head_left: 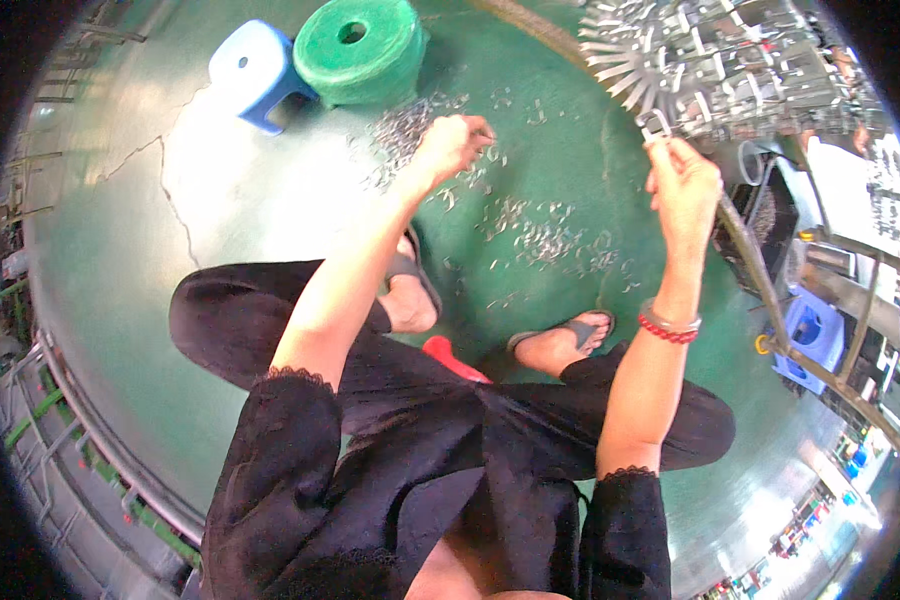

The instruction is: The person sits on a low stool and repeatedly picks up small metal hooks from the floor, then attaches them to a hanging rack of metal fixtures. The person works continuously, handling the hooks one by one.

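Observation:
My left hand (pixel 454 146) is over a pile of small, shiny metal pieces (pixel 400 130) on the green floor. Its fingers are curled together, and whatever they may hold is hidden. Further right, my right hand (pixel 686 190) is raised with thumb and forefinger pinched at a small bent metal piece (pixel 655 124). That piece is at the lower edge of a rack densely hung with similar metal pieces (pixel 710 70). A second scatter of loose metal pieces (pixel 550 240) lies on the floor between my hands, in front of my sandalled feet.
A green round stool (pixel 360 50) and a light-blue stool (pixel 250 70) stand at the far left. On the right are a metal frame bar (pixel 755 260), a dark crate (pixel 770 215) and a blue plastic stool (pixel 810 335). Something red (pixel 452 357) shows between my legs.

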`<action>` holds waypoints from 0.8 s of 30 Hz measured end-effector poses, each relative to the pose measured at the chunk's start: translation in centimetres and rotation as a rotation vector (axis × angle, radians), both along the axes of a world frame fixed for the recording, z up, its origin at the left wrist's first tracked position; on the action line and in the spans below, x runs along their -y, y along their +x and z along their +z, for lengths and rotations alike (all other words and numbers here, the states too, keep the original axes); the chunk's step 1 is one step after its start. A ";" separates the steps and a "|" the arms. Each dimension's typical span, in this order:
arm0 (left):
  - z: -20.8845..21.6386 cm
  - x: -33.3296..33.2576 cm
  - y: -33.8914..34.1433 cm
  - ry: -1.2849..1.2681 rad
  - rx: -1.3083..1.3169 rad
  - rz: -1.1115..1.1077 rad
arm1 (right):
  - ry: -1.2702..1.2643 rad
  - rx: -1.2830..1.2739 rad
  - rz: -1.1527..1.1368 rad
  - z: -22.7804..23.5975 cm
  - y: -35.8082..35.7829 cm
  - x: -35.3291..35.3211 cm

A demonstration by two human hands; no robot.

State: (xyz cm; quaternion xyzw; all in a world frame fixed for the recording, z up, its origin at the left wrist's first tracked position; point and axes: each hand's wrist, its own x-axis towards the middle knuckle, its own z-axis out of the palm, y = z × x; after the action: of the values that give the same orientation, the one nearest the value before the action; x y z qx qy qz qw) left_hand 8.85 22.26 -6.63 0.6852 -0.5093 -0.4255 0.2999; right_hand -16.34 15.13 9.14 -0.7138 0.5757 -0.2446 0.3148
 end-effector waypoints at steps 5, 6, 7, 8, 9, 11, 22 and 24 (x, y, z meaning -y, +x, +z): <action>8.0 3.4 -8.8 -0.204 -0.699 -0.025 | 0.080 0.132 -0.027 0.9 0.0 -0.7; 9.0 3.8 -9.8 -0.187 -0.830 0.035 | 0.085 0.123 -0.037 1.0 0.0 -0.9; 9.0 4.3 -10.6 -0.183 -0.938 0.104 | 0.090 0.115 -0.047 1.1 0.0 -1.0; 9.1 4.5 -11.1 -0.178 -1.043 0.171 | 0.091 0.104 -0.044 1.2 0.0 -1.2; 9.1 4.6 -11.3 -0.185 -1.085 0.169 | 0.092 0.094 -0.041 1.3 -0.1 -1.3; 9.2 4.3 -11.7 -0.191 -1.169 0.159 | 0.109 0.105 -0.052 1.2 -0.3 -1.4; 10.6 4.1 -11.6 -0.159 -1.028 0.078 | 0.106 0.092 -0.050 1.2 -1.0 -2.2; 11.0 4.1 -11.8 -0.151 -0.994 0.077 | 0.099 0.074 -0.041 1.4 -1.2 -2.3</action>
State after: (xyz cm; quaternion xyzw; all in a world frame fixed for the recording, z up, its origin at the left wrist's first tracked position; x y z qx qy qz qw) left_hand -2.91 18.20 4.33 0.3944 -0.3088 -0.6508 0.5706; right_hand -17.57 17.44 10.52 -0.6759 0.5896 -0.2483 0.3657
